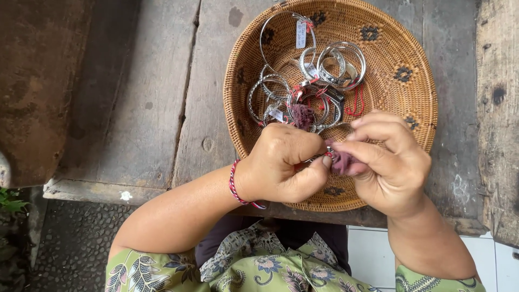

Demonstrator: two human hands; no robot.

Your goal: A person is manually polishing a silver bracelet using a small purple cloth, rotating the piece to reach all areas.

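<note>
a: so, what do the hands have?
b: left hand (281, 162) is closed on a small silver piece (319, 158); right hand (386, 157) pinches a purplish cloth (340, 162) against it.
a: where?
b: over the near rim of the woven basket (416, 97), bangles (319, 86) piled in its middle, on the wooden table (162, 108).

The person is wearing a short-sleeved green top (254, 273) printed with pale leaves and dark-outlined flowers, its sleeves ending above the elbows. A twisted red-and-white cord bracelet (234, 184) is circling the left wrist. Both forearms are showing bare, and the hands (284, 162) are wearing no rings.
</note>
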